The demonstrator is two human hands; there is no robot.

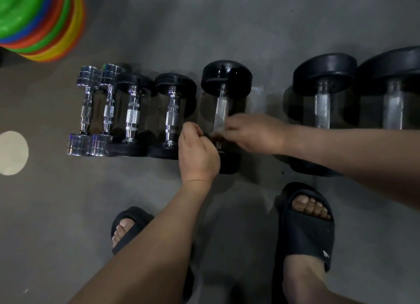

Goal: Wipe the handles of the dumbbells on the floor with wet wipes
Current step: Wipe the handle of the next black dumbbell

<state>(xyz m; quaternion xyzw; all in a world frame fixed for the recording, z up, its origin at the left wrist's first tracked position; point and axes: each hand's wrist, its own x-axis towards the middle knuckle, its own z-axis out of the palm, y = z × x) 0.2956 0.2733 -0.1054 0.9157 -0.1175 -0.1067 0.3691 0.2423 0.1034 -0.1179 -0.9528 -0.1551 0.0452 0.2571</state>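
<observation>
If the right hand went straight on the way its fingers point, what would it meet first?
The right hand points left and sits at the near end of the handle of a black dumbbell, so the handle comes first; the left hand lies just beyond. Contact is unclear from this view.

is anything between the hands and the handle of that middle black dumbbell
Nothing visible. The left hand and right hand are both at the near end of the handle. The neighbouring dumbbells lie off to the sides.
</observation>
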